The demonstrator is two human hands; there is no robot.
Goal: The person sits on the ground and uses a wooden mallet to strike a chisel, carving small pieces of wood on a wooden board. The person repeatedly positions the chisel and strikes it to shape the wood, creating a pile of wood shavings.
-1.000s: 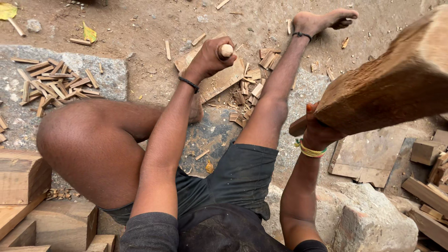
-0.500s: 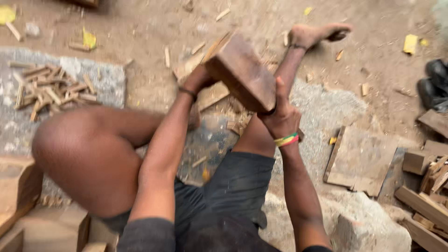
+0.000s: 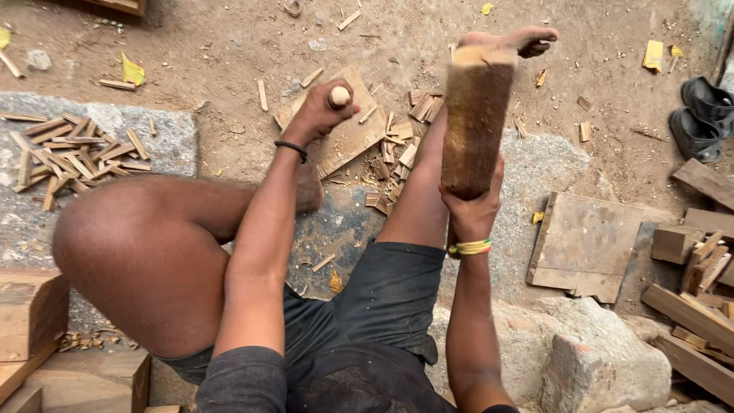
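Here, left hand (image 3: 317,115) fisted round a peg (image 3: 339,96) (shaft hidden), right hand (image 3: 472,208) clutching a mallet (image 3: 475,122).

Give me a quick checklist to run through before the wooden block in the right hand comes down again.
1. Right hand grips wooden block at its lower end: ok.
2. Left hand closed on the pale-topped tool: ok.
3. Tool tip on the flat board: cannot tell, hand hides it.
4. Outstretched foot away from the tool: ok.
5. Loose wood chips beside the board: not ok.
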